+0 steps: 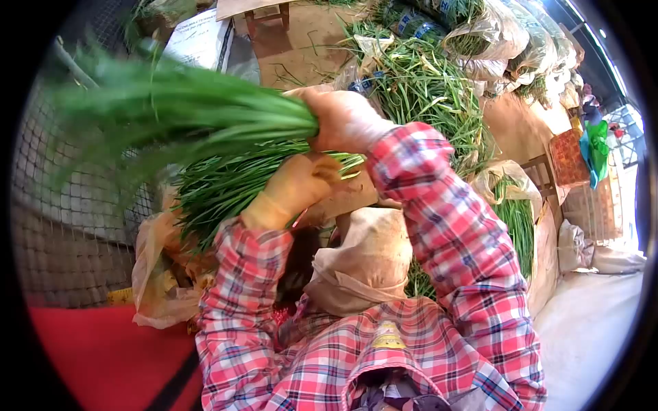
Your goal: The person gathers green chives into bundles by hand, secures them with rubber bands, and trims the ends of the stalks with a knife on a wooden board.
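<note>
My right hand (343, 120) is closed around the stem ends of a bunch of green chives (226, 103). The long leaves stretch out to the left and are smeared by motion. Just below, my left hand (295, 188), in a yellowish glove, has its fingers curled over the pale stem ends of more chives (229, 181). Those leaves fan out to the left, over a plastic bag. The undersides of the left fingers are hidden.
A large heap of loose leaves (432, 96) lies ahead on the right, with filled plastic bags (500, 34) behind it. Netting (75, 212) runs along the left. A bag holding chives (514, 226) stands at the right. A white sack (199, 41) and a wooden stool (267, 10) are farther off.
</note>
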A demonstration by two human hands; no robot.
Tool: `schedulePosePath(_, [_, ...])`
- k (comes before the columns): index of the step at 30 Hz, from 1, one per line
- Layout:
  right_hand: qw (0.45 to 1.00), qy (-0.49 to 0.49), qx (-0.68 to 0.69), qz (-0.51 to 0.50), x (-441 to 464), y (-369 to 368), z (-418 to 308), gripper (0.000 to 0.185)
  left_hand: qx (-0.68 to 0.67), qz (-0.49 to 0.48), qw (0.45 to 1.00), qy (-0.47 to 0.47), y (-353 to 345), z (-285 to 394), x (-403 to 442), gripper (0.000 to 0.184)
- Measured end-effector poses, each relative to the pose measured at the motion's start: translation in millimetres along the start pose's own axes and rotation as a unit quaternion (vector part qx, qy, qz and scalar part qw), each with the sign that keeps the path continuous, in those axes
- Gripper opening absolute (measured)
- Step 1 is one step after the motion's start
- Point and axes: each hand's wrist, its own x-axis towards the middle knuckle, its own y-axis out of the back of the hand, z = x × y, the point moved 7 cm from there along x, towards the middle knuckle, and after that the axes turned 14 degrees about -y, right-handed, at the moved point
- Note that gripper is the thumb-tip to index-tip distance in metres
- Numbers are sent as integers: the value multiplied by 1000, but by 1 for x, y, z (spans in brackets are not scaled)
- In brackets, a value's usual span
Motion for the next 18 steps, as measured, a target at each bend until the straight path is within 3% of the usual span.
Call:
schedulePosePath(2, [991, -15, -112, -70, 25, -44, 21, 58, -214, -23, 958, 190, 1, -12, -23, 33])
schedulePosePath(3, [988, -15, -134, -78, 28, -57, 24, 45, -217, -28, 956, 194, -1, -17, -22, 33])
schedulePosePath(4, [981, -2, -160, -106, 32, -74, 32, 46, -106, 84, 985, 103, 19, -14, -13, 39])
schedulePosePath(5, [973, 11, -186, -135, 34, -92, 41, 46, 7, 193, 981, 8, 36, -6, -10, 45])
schedulePosePath(6, [951, -15, -260, -166, 38, -121, 63, 48, 239, 185, 942, -143, 44, 6, 1, 77])
schedulePosePath(7, [950, -2, -253, -185, 32, -118, 62, 55, 234, 182, 944, -143, 45, -6, 10, 77])
schedulePosePath(9, [955, -19, -236, -180, 17, -100, 57, 65, 485, 101, 869, -15, 39, -23, 14, 104])
schedulePosePath(10, [974, 20, -207, -90, 20, -90, 62, 70, 445, 34, 894, 49, 36, -52, 15, 114])
schedulePosePath(11, [983, 57, -176, 3, 17, -75, 71, 74, 442, 31, 895, 49, 36, -64, 13, 114])
schedulePosePath(13, [998, -32, 57, 13, -3, -17, 86, 56, 391, 10, 914, 107, 37, -89, 13, 111])
schedulePosePath(15, [968, -233, 93, 25, -35, 4, 114, 27, 378, 37, 921, 84, 40, -93, 12, 106])
schedulePosePath(16, [954, -236, 182, 30, -53, -2, 122, 21, 379, 34, 921, 78, 40, -94, 12, 103])
schedulePosePath(18, [953, -268, 140, 5, -75, -37, 132, 27, 389, 29, 916, 93, 41, -88, 15, 96])
